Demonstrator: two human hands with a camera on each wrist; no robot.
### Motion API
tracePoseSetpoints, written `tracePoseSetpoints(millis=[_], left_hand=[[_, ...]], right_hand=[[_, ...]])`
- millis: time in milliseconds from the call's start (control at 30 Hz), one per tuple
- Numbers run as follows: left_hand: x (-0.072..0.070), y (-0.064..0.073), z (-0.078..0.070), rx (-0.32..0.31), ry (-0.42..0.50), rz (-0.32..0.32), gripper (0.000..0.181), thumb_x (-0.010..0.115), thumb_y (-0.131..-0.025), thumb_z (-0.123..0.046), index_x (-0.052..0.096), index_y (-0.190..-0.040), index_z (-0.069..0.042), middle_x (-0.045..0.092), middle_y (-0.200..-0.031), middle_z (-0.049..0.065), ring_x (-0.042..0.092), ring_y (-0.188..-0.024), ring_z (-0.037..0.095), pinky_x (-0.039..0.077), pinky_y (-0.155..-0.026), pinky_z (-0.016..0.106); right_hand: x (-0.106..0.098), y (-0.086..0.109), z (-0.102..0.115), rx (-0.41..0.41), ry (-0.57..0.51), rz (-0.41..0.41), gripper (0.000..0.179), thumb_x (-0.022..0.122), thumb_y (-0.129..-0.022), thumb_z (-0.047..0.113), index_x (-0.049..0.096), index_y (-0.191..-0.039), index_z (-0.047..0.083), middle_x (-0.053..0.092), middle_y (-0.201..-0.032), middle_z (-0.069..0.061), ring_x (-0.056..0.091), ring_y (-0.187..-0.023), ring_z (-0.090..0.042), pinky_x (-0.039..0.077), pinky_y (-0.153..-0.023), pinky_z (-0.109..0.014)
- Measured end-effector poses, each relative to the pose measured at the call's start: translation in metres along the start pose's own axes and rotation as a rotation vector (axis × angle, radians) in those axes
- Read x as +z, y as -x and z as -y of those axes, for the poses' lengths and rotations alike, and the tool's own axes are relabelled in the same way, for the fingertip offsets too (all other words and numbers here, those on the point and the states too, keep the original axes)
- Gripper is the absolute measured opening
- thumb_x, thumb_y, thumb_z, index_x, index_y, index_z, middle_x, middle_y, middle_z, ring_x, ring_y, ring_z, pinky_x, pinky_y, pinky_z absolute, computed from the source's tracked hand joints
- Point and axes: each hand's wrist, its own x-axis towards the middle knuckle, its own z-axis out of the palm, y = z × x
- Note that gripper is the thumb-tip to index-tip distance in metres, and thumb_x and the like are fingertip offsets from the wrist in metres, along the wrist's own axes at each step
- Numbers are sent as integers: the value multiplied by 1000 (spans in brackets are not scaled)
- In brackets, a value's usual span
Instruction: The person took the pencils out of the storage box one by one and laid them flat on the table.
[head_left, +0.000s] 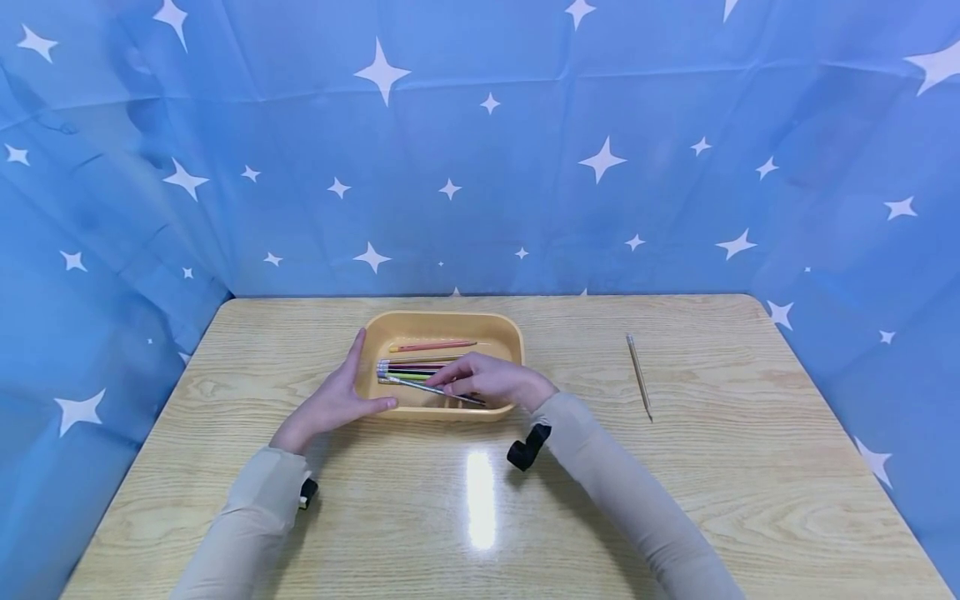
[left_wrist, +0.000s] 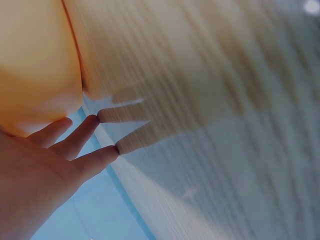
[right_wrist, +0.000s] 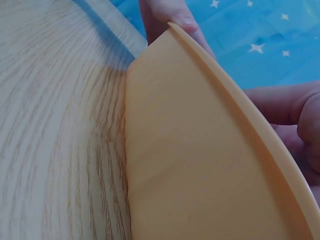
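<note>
A yellow-orange plastic tray (head_left: 446, 413) with raised walls sits on the table, several pencils lying inside. My left hand (head_left: 333, 404) spreads around its near left corner, thumb on the near rim and index finger along the left side. In the left wrist view, the other fingers (left_wrist: 75, 142) are straight beside the wall. Reaching over the right side, my right hand (head_left: 487, 377) pinches a silvery pencil (head_left: 408, 382) that lies slanted across the near part of the tray. The right wrist view hides these fingertips behind the tray wall (right_wrist: 185, 140).
A red pencil (head_left: 431, 345) lies apart along the tray's far side. On the table (head_left: 750, 467), a gold-coloured pencil (head_left: 639, 377) lies to the right of the tray. A blue star-patterned cloth (head_left: 480, 150) hangs behind the table.
</note>
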Motion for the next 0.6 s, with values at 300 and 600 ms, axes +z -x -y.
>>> tracePoseSetpoints(millis=[300,600], left_hand=[[0,1,-1,-13,-9,1,123,80,-78,-41,-13,-154,-9,2,-158,23,13,-141,44,16,-111,57],[-1,2,-2,-10,-5,2,123,80,-79,-39,-14,-153,-10,2,-157,25,13,-140,46,16,-111,58]], right_hand=[[-3,4,-2,-87,-160,-33,34,56,-93,3,59,-126,-5,61,-101,-9,52,-82,-14,44,-71,-23],[0,5,2,-67,-276,-106,40,53,-94,-4,46,-132,-13,58,-117,-27,56,-100,-32,46,-82,-34]])
